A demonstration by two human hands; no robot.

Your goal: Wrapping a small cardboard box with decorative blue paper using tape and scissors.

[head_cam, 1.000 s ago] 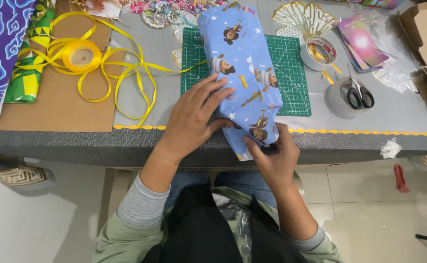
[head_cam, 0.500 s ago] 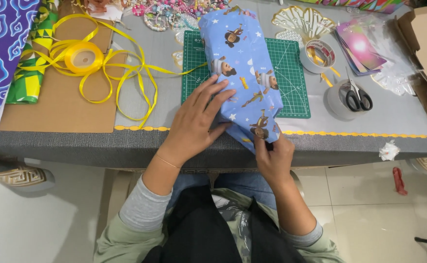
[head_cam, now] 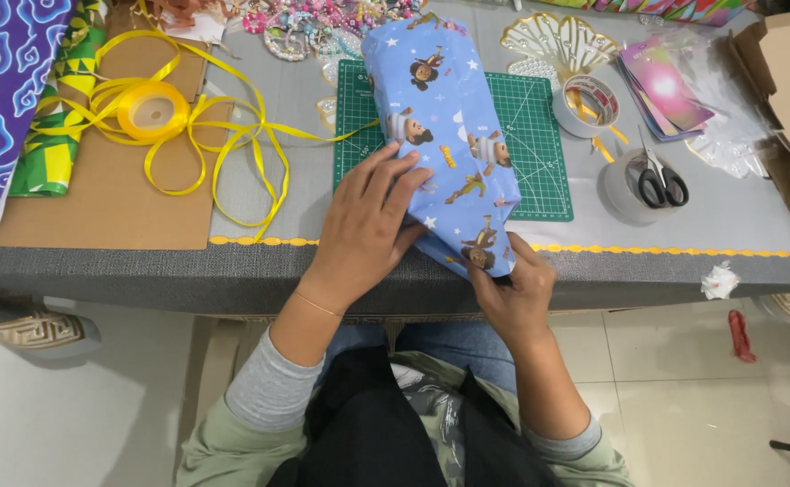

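1. Nearest the camera, the right hand (head_cam: 514, 293) is curled at the table's front edge, its fingertips pinching the near end flap of the wrapped parcel (head_cam: 445, 135) where the paper overhangs the edge.
2. The left hand (head_cam: 368, 230) lies flat with fingers spread along the parcel's left side, pressing it down.
3. The parcel (blue paper printed with small cartoon figures and stars) lies lengthwise, running away from the person, its far half resting on a green cutting mat (head_cam: 530, 135) on the grey table (head_cam: 233, 271).
4. To the left, a cardboard sheet (head_cam: 97, 212) bears a spool of yellow ribbon (head_cam: 151, 110) with loose loops trailing toward the mat.
5. To the right, scissors (head_cam: 661, 180) stand in a round grey holder, with a roll of tape (head_cam: 589, 101) just beyond it.
6. Farthest off, a gold-edged fan-shaped piece (head_cam: 557, 41) and beaded trinkets (head_cam: 323, 22) lie along the back.
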